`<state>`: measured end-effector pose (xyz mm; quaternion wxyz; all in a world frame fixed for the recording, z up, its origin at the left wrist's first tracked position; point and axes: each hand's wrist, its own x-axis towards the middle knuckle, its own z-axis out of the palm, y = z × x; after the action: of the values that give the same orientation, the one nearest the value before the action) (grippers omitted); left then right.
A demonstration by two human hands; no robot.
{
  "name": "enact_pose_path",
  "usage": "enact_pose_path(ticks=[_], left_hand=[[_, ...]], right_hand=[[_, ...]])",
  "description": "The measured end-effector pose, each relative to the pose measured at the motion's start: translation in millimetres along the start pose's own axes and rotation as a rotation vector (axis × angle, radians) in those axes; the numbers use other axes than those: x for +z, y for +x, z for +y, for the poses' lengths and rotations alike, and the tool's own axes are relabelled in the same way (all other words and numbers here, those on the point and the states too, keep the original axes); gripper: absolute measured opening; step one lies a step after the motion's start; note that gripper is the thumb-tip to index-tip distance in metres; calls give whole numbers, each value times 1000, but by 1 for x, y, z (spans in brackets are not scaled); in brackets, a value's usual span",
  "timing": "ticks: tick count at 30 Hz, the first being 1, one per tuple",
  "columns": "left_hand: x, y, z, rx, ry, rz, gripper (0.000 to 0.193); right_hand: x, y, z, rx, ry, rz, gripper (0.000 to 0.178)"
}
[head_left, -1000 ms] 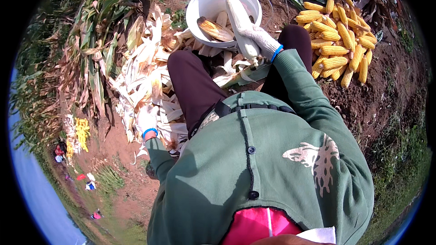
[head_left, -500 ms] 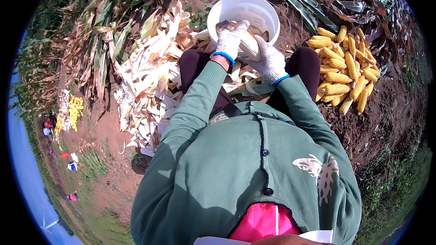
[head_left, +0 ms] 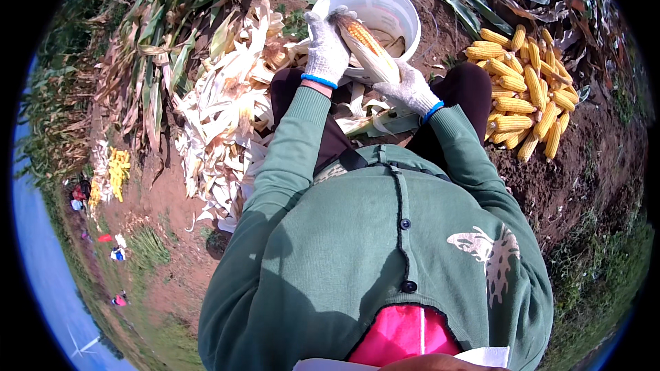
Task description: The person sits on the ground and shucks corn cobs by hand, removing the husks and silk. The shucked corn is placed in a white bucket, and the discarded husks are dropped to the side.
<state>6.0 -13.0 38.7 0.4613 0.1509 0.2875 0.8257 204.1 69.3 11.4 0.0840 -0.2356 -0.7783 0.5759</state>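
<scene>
Between my hands an ear of corn (head_left: 372, 47) is tilted over the near side of a white bucket (head_left: 410, 24). Its pale husk is peeled open along one side, and orange-yellow kernels show there. My left hand (head_left: 326, 51), in a white knit glove with a blue cuff, closes at the dark silky tip and the husk beside it. My right hand (head_left: 409, 91), gloved the same way, wraps around the lower end of the ear. Some dry husk lies inside the bucket.
A heap of husked yellow corn ears (head_left: 515, 103) lies on the soil at the right. Loose pale husks (head_left: 227, 124) pile up at the left, beside dry cornstalks (head_left: 155, 62). My knees flank the bucket's near side. Other people (head_left: 118, 251) appear small at the far left.
The husk has come open on one side, baring kernels. My left hand has moved left and up toward the tip; my right hand has shifted slightly to the right.
</scene>
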Motion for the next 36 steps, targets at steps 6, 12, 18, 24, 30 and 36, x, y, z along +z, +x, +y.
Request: enact_pose_path(ticks=[6, 12, 18, 24, 30, 36], left_hand=[[15, -11, 5, -18, 801, 332, 57], [40, -16, 2, 141, 1230, 440, 43], [4, -17, -11, 264, 724, 512, 37], [-20, -3, -9, 101, 559, 608, 34], [-73, -3, 13, 49, 129, 658, 44], [-33, -15, -11, -60, 187, 393, 31]], right_hand=[[-5, -14, -21, -16, -350, 166, 63], [1, -16, -21, -52, -416, 283, 62], [0, -12, -13, -33, -279, 221, 66], [3, -5, 7, -80, -167, 204, 71], [-8, -2, 11, 63, -29, 339, 65], [-20, -2, 19, 7, 1, 261, 64]])
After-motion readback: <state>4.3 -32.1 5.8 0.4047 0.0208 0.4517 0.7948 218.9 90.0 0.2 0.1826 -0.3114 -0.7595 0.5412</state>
